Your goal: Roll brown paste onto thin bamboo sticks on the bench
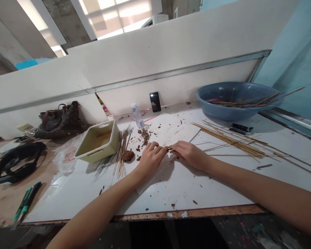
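My left hand and my right hand meet fingertip to fingertip above the white board. Both have their fingers closed on a thin brown stick, of which only a short dark piece shows between them; the rest is hidden under the fingers. A translucent strip lies below my left hand. To its left sit a lump of brown paste and a bundle of thin sticks. Brown crumbs are heaped just beyond. Yellowish sticks are spread to the right of my right hand.
A yellow-green basin with liquid stands left, a blue tub of sticks back right. A clear bottle and a phone are at the back. A handbag, black headset and green-black cutters lie left.
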Action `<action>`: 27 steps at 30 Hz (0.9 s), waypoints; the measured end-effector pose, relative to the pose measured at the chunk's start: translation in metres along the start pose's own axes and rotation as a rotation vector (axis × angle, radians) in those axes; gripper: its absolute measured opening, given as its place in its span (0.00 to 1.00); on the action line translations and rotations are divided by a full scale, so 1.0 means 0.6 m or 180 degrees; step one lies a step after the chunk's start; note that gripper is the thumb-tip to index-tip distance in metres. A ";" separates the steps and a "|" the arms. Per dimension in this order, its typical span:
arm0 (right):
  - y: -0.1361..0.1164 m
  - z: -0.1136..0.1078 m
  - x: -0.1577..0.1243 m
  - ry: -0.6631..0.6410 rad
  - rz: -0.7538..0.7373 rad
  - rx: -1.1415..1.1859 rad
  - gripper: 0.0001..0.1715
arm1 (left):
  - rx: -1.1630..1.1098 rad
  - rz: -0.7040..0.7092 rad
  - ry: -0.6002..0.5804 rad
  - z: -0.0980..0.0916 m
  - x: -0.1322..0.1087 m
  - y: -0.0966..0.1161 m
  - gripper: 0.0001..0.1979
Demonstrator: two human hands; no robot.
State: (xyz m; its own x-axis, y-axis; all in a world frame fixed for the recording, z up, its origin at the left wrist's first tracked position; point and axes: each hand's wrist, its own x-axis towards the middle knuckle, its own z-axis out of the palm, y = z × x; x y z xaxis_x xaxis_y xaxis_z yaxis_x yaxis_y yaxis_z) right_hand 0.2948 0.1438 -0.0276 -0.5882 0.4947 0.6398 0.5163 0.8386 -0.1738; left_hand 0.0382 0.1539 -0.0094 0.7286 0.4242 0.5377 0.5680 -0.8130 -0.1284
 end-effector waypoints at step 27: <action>-0.012 -0.007 0.002 -0.0234 -0.0062 0.0023 0.15 | -0.0231 -0.0035 -0.0248 -0.001 0.004 0.006 0.09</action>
State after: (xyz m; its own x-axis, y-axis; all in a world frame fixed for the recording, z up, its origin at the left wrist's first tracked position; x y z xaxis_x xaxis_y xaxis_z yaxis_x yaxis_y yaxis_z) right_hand 0.2930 0.1370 -0.0223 -0.6424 0.4934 0.5864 0.4998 0.8498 -0.1674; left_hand 0.0419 0.1518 -0.0080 0.7516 0.4607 0.4721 0.5490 -0.8336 -0.0605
